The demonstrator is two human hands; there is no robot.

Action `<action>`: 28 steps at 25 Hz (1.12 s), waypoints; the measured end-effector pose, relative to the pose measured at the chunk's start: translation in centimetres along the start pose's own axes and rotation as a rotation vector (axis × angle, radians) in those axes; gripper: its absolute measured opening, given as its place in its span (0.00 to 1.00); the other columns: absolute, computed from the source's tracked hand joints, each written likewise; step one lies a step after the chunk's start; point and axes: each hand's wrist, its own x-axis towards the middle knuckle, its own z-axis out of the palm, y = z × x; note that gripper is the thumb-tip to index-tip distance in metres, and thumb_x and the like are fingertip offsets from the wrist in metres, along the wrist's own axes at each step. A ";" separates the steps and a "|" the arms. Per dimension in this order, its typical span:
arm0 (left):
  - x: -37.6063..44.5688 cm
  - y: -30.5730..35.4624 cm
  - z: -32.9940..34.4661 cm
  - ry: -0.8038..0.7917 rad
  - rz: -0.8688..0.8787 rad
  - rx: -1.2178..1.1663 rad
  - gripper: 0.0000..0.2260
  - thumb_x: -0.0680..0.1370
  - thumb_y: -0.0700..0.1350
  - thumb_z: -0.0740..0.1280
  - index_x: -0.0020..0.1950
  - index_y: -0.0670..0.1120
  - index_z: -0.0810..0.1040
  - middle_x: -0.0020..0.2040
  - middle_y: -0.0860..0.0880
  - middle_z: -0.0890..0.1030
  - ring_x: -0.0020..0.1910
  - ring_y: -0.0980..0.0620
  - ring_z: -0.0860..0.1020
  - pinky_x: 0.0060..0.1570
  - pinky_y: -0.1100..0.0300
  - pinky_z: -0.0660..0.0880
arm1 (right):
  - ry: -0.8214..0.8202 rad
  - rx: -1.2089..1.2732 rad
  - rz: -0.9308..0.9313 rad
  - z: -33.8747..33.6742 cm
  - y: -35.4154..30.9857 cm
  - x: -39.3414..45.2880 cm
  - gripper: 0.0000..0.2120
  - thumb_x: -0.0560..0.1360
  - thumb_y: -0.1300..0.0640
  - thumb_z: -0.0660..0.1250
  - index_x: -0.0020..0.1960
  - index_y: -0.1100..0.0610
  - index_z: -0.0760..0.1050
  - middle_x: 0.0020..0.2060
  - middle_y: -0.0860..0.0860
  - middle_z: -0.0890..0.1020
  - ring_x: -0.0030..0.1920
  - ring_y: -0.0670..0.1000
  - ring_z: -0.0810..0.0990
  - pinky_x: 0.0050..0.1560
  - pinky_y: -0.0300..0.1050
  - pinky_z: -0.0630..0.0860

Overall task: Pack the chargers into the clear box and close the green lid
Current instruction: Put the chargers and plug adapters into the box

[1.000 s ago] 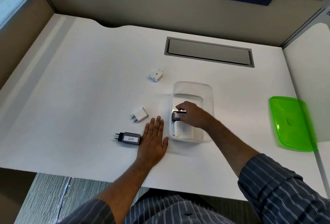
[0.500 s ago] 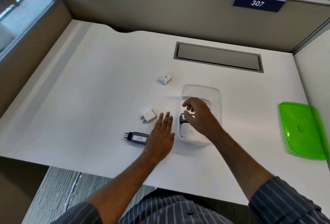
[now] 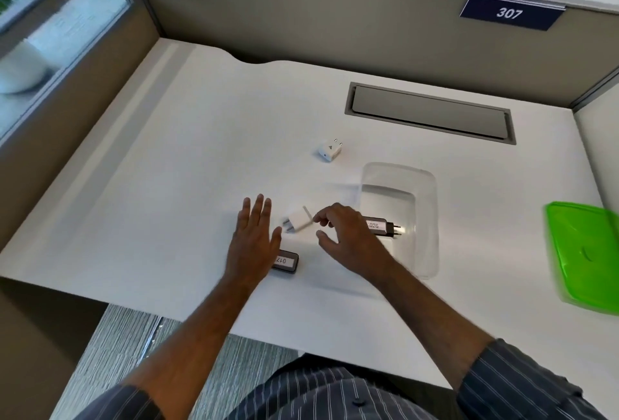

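2 open-fingered hands, left hand [image 3: 253, 245] and right hand [image 3: 348, 238], are flanking 1 of 3 loose chargers [image 3: 299, 220]; 1 black charger [image 3: 382, 227] is lying in 1 clear box [image 3: 425, 185].

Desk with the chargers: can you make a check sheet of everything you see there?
Surface: white desk, grey cable hatch shut.
Job's things: clear box holds black charger labelled 026; small white charger, flat white charger and black charger labelled 017 lie outside; green lid is off, at the desk's right.
Clutter: nothing seen.
Hands: left hand flat and open, partly over 017; right hand open beside the flat white charger, holding nothing.
Cables: nothing seen.
Surroundings: beige partitions, sign 307, window at left.
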 end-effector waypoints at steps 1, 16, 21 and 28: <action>-0.1 -1.0 -0.1 0.005 -0.018 0.009 0.30 0.84 0.53 0.58 0.83 0.43 0.54 0.84 0.45 0.54 0.84 0.43 0.47 0.80 0.44 0.59 | -0.032 -0.020 -0.019 0.7 -0.5 0.2 0.10 0.75 0.53 0.68 0.56 0.52 0.77 0.47 0.45 0.79 0.49 0.48 0.77 0.55 0.47 0.72; -2.4 -6.7 0.2 -0.131 -0.249 0.005 0.31 0.85 0.54 0.54 0.84 0.44 0.46 0.84 0.44 0.44 0.83 0.41 0.43 0.82 0.43 0.45 | -0.393 -0.263 -0.071 8.8 -3.1 1.2 0.21 0.73 0.47 0.72 0.61 0.55 0.73 0.56 0.53 0.77 0.56 0.56 0.76 0.54 0.52 0.74; -2.5 -6.6 0.4 -0.131 -0.246 0.024 0.31 0.85 0.54 0.54 0.83 0.44 0.46 0.84 0.43 0.45 0.83 0.40 0.44 0.82 0.42 0.46 | -0.344 -0.191 -0.041 8.7 -2.9 0.6 0.18 0.74 0.50 0.69 0.61 0.55 0.73 0.57 0.52 0.76 0.57 0.56 0.76 0.54 0.51 0.76; -2.6 -6.1 1.3 -0.102 -0.222 0.029 0.30 0.85 0.52 0.55 0.83 0.42 0.49 0.84 0.42 0.47 0.83 0.39 0.46 0.81 0.41 0.47 | -0.173 -0.081 -0.023 3.8 -2.4 0.5 0.20 0.75 0.49 0.71 0.64 0.53 0.73 0.56 0.50 0.77 0.56 0.54 0.75 0.57 0.49 0.74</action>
